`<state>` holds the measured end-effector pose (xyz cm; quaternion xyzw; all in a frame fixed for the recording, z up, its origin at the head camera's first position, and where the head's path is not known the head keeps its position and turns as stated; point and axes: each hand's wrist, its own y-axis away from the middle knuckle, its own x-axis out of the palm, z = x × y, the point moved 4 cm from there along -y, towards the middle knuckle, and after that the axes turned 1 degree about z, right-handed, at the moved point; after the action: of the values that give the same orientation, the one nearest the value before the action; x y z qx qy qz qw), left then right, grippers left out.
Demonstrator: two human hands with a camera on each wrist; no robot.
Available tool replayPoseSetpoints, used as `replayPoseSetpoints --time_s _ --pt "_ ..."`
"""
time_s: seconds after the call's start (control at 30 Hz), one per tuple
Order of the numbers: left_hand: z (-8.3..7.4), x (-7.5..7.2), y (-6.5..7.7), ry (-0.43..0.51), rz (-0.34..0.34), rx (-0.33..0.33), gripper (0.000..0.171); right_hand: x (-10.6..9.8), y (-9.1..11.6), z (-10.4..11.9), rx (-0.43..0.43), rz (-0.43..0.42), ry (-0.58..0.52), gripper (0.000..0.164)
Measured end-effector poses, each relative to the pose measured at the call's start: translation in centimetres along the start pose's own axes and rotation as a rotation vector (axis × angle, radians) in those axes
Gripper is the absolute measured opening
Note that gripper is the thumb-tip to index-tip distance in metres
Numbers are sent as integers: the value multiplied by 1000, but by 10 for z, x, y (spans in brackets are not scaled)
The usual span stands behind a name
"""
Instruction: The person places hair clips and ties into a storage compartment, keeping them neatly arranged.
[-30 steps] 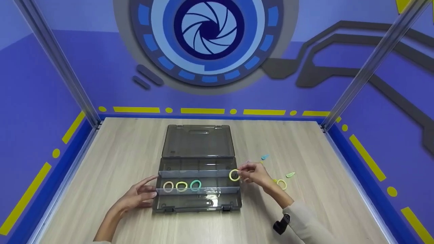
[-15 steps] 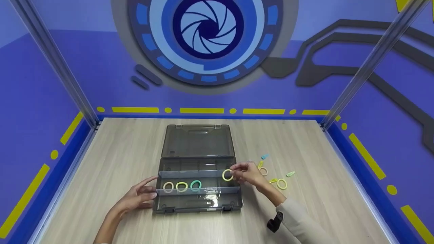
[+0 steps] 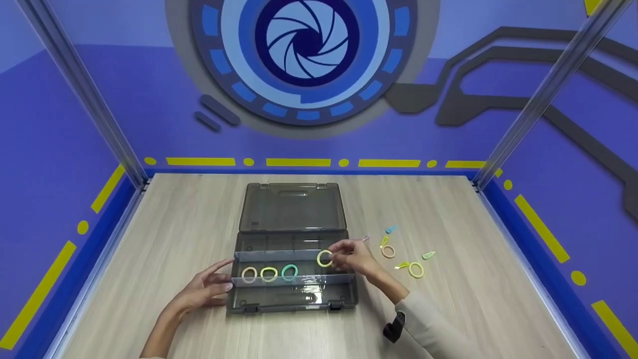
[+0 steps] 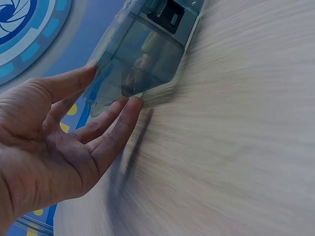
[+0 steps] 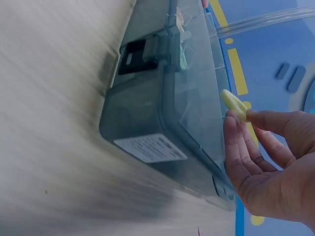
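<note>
A smoky see-through plastic box (image 3: 293,298) lies with its lid tipped back, its tray split into long rows. Between thumb and fingers my right hand (image 3: 353,258) pinches a pale yellow hair tie (image 3: 319,259) above the middle row; the right wrist view shows this hair tie (image 5: 235,105) above the box rim. Farther left in that row sit a peach hair tie (image 3: 244,274), a yellow hair tie (image 3: 269,280) and a green hair tie (image 3: 284,272). My left hand (image 3: 195,292) touches the box's left end with its fingers extended, as the left wrist view also shows.
Right of the box, a peach hair tie (image 3: 388,257) and a yellow one lie on the wooden table (image 3: 199,214). Around them are small hair clips: a blue clip (image 3: 391,229), a green clip (image 3: 428,255) and several others. Patterned blue walls enclose the table's back and sides.
My right hand has moved left with the pale yellow hair tie, from the box's right edge to farther in over the middle row. My left hand stays at the box's left end.
</note>
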<state>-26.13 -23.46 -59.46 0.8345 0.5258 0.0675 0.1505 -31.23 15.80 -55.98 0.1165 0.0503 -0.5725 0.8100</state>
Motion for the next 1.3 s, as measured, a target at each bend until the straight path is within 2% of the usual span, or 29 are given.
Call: replayPoseSetpoints --time_s 0.27,0.57,0.8,0.9,1.3 --pt "1 -1 -1 1 -21 -14 75 17 -3 -1 -73 9 51 19" --pt "3 1 0 4 -40 -37 77 34 -9 -4 -223 24 217 11" --pt "2 1 1 -13 -40 -31 77 40 -12 -4 -228 -10 422 10" --pt "1 1 1 -13 -41 -29 76 41 -14 -4 -230 -14 472 10" --pt "1 -1 0 -10 -16 -5 74 41 -16 -5 -243 11 458 9"
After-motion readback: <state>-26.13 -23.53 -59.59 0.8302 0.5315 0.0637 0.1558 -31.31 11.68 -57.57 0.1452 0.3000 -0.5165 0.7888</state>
